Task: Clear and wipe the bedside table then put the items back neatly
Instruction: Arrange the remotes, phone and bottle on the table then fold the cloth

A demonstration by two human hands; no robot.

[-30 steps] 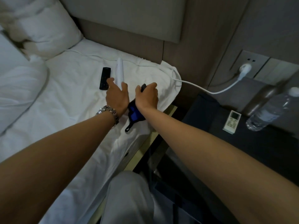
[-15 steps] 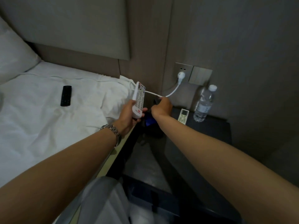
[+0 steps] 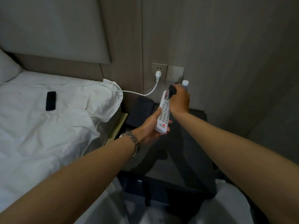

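Already crowded: left hand (image 3: 151,126) closed on long white button remote (image 3: 163,115); right hand (image 3: 179,101) fisted round small black object (image 3: 172,91), far over glossy black surface (image 3: 178,156). Risk: knuckles knock clear plastic water bottle (image 3: 185,84) just behind. Slim black remote (image 3: 51,101) remains on white bed (image 3: 40,126), left, well apart.

White remote (image 3: 163,114), grey keys, few red ones near top, red emblem at lower end. Black remote (image 3: 51,101) on white sheet (image 3: 40,126). White plug (image 3: 157,74) and white cable (image 3: 137,92). Silver wristwatch (image 3: 131,139). Glossy black bedside table (image 3: 186,159). Clear bottle, white cap (image 3: 185,82). Grey-brown wall panels (image 3: 210,46).
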